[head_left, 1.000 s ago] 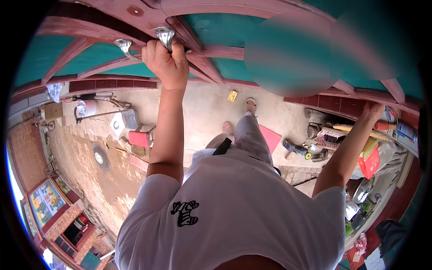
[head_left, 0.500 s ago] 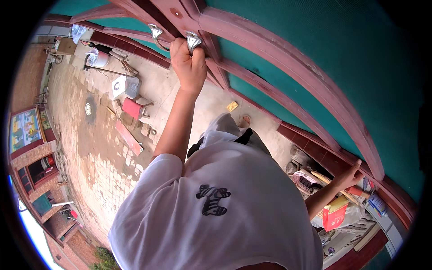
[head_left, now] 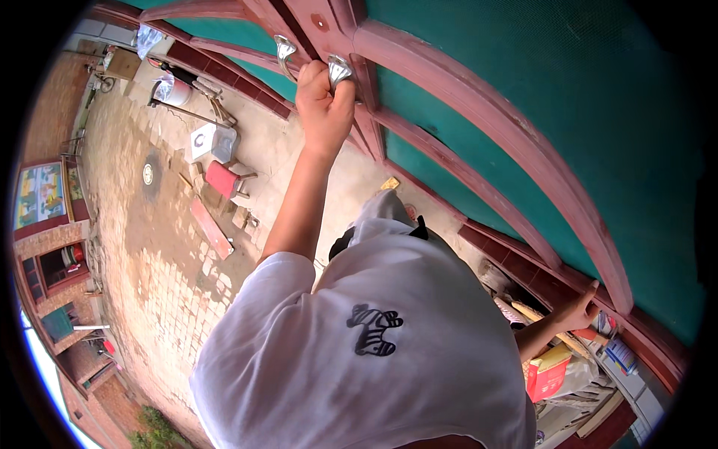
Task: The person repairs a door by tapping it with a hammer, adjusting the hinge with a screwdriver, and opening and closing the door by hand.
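A double door with reddish-brown wooden frames and green mesh panels (head_left: pixel 479 168) fills the upper right. My left hand (head_left: pixel 325 116) is closed around a silver metal door handle (head_left: pixel 339 69) at the door's meeting edge. Just left of it, a matching curved handle (head_left: pixel 284 51) is on the other leaf, with nobody holding it. Far to the right, my right hand (head_left: pixel 577 310) lies against the lower part of the door frame, fingers stretched out and nothing visibly in it. Part of that hand's palm is turned away.
On the paved yard to the left are a red-seated stool (head_left: pixel 221 179), a white box (head_left: pixel 213 142), a reddish plank (head_left: pixel 212 227) and a white bucket (head_left: pixel 173 91). A red bag (head_left: pixel 547 373) and a blue-white container (head_left: pixel 621 356) sit among clutter by my right arm. A small yellow piece (head_left: pixel 390 182) lies near the door's foot.
The view has shifted slightly, and my leg now covers more ground near the small yellow piece. My left hand keeps its grip on the handle; my right hand stays by the frame.
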A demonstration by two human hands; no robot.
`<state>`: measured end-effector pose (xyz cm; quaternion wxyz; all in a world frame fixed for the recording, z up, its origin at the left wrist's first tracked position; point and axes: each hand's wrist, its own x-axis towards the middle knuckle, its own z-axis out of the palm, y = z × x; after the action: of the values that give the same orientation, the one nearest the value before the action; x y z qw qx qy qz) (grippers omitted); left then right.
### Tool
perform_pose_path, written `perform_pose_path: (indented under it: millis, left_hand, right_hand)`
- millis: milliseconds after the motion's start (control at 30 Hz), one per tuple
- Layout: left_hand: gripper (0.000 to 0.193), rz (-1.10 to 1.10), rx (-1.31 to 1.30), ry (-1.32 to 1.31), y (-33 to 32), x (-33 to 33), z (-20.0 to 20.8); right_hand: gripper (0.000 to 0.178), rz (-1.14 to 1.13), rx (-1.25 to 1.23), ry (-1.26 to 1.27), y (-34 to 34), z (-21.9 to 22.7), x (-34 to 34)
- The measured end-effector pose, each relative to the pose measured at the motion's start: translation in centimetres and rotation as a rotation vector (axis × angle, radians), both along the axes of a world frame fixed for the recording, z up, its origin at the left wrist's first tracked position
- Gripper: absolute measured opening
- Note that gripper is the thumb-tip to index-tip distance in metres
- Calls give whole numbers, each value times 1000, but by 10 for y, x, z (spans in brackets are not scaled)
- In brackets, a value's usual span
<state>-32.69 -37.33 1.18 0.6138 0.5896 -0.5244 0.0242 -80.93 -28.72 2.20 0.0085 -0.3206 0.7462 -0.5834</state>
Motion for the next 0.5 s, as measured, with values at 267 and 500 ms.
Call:
perform_pose_path:
  millis: [267,500]
  left_hand:
    - [16,-23,-47,93,-2,5,4]
    - [15,7,-36,-9,0,6,3]
  right_hand:
    - [46,-49,-24,-44,-2,8,-1]
    - [43,-16,-71,68,-3,6,-3]
